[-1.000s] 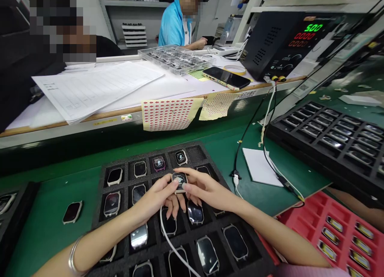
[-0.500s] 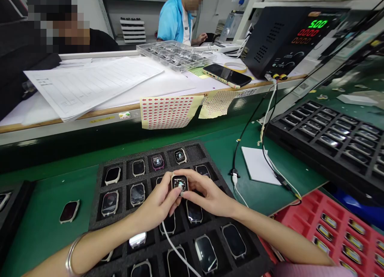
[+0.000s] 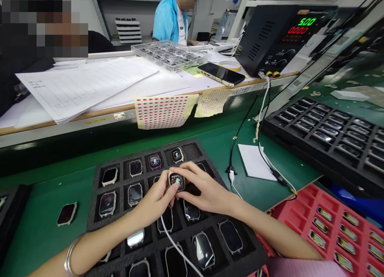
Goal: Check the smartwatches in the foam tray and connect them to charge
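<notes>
head: green mat (image 3: 216, 137), foam tray (image 3: 195, 151), watch (image 3: 177, 181)

Watch body (image 3: 177, 181) between left hand (image 3: 154, 199) and right hand (image 3: 207, 191): glossy glass face, pale smooth casing, looks plastic. Tray (image 3: 121, 199) under it: black foam, matt, slightly rough. Cable (image 3: 180, 251): white, smooth plastic jacket. Worktop (image 3: 42, 233): green mat, smooth, low sheen. Bangle (image 3: 68, 257): polished metal. Side tray (image 3: 295, 213): red plastic, semi-gloss. Sticker sheets (image 3: 165, 111): matt yellowish paper. Far tray (image 3: 168, 55): clear glossy plastic.
</notes>
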Demonstrator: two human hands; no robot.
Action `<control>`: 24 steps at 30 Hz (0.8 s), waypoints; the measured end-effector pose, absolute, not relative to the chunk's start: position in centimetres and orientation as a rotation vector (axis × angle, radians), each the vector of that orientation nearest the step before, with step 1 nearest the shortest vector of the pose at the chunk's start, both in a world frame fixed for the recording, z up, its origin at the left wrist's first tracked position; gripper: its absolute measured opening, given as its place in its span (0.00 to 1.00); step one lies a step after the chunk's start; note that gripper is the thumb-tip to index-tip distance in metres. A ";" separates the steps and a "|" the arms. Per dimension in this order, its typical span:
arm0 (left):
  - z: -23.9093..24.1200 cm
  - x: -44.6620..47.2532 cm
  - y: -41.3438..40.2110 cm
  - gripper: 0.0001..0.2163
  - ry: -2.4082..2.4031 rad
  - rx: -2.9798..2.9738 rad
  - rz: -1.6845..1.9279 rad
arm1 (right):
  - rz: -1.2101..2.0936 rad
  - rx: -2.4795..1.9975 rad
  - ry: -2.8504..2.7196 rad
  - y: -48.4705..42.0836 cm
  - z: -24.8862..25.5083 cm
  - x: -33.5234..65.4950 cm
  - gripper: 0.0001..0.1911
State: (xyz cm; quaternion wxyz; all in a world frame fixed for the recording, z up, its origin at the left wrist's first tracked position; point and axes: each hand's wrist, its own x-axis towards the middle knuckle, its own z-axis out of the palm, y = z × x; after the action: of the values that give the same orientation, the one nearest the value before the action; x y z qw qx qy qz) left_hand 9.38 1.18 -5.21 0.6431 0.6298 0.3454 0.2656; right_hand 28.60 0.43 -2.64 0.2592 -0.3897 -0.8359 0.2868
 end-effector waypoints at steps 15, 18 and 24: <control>-5.8 10.2 1.9 0.15 0.676 1.209 0.613 | 0.656 -1.111 -2.149 0.6 -0.8 29.9 0.20; -5.7 10.4 1.7 0.15 0.664 1.198 0.643 | 0.592 -1.097 -2.253 0.3 -1.2 29.2 0.21; -5.5 10.6 1.6 0.13 0.652 1.182 0.715 | 0.491 -1.133 -2.303 0.1 -1.8 28.7 0.22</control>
State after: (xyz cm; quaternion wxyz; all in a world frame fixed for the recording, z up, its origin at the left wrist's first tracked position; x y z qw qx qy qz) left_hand 10.56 1.56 -5.49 0.7222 0.5352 0.2952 0.3238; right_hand 28.67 0.14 -1.76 0.2612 -0.4187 -0.8506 0.1814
